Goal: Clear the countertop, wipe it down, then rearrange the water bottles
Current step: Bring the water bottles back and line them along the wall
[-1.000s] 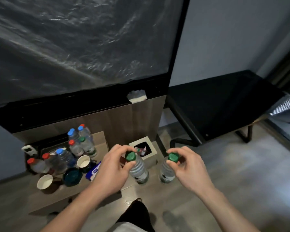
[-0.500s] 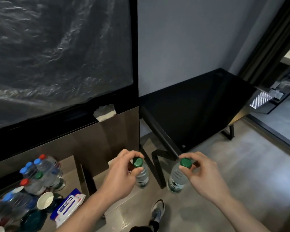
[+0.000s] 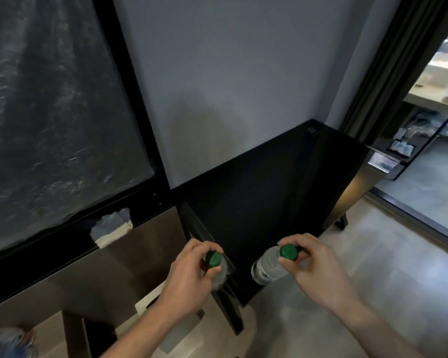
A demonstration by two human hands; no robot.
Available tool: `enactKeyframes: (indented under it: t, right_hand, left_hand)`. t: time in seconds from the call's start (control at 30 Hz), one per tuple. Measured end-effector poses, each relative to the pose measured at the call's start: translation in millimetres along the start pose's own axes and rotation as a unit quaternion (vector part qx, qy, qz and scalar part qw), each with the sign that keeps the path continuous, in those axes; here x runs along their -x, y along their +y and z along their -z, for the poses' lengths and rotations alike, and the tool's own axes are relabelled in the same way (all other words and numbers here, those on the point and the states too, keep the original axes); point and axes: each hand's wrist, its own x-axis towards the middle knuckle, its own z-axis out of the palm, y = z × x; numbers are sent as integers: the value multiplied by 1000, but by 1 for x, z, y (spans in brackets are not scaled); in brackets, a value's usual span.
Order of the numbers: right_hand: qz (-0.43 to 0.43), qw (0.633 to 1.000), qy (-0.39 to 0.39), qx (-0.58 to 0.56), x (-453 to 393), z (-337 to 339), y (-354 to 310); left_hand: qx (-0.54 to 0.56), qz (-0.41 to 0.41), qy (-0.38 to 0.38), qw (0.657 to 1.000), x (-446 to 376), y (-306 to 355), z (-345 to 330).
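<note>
Black table (image 3: 282,182) fills mid-frame against the grey wall (image 3: 230,73), top bare as far as visible. Wood counter (image 3: 49,285) at lower left; a few blurred bottles (image 3: 8,342) at its corner edge. Left hand (image 3: 189,280) pinches the green cap of the left bottle (image 3: 219,276), fingers curled round the neck. Right hand (image 3: 318,270) grips the right bottle (image 3: 267,267) the same way, by its cap. Both bottles hang in air over the table's near edge, touching nothing else. Likely step: parking bottles on the table to clear the counter. Do it well: set both upright, well in from the edge, apart, release only once bases sit flat.
</note>
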Motion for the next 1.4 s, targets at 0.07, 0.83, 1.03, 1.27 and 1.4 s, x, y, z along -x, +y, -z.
enactKeyframes:
  t: [0.07,0.83,1.03,1.27,1.4]
  right_hand:
    - [-10,1000,3,-4,-18,16,15]
    - [108,979,-173,3,-248,178,174]
    - [120,974,-192,14,-312,173,179]
    - [101,975,-198,25,-387,166,181]
    - [97,973,-205,34,-428,158,183]
  left_hand:
    - [3,1,5,1000,-25,9,-12]
    - [48,153,188,969,-178,142,-178]
    - [47,170,188,966,-227,127,-179]
    - [29,185,182,965,-308,91,-168]
    - [31,197,193,961,-357,82,-160]
